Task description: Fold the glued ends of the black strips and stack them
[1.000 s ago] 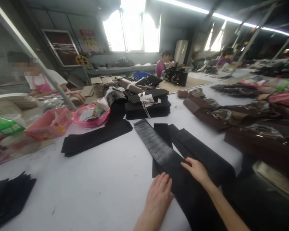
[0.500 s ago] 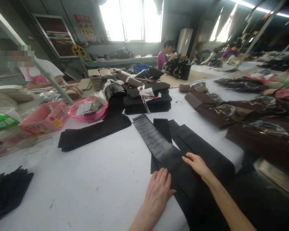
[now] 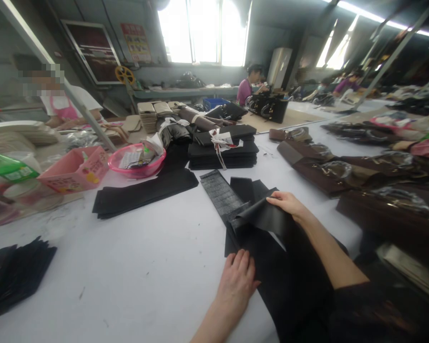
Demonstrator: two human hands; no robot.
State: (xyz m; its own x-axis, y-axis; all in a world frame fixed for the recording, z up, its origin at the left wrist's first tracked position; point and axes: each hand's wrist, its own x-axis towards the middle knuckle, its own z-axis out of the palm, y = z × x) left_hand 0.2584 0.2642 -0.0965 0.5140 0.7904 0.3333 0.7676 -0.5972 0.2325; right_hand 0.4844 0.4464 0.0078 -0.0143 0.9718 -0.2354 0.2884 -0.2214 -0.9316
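Observation:
My right hand (image 3: 286,204) pinches the raised edge of a black leather-like sheet (image 3: 266,216), which curves up off the stack beneath it. My left hand (image 3: 238,276) lies at the left edge of the black pieces with its fingers stretched out and resting on them. Beyond the lifted sheet, the far end of a long strip (image 3: 219,190) shows a grey, streaked, shiny surface. Other black pieces (image 3: 241,187) lie partly under and behind it. The near ends of the sheets run down toward my body, where my dark sleeve covers part of them.
A tied black bundle (image 3: 223,155) stands behind the strips. To the left are a flat black stack (image 3: 143,193), a pink basin (image 3: 137,166), a pink box (image 3: 75,174) and dark pieces (image 3: 17,274). Brown handbags (image 3: 314,169) line the right. Co-workers sit farther back.
My right hand has moved up and away from me, peeling the sheet's edge off the stack. My left hand has stayed in place. The view has shifted slightly.

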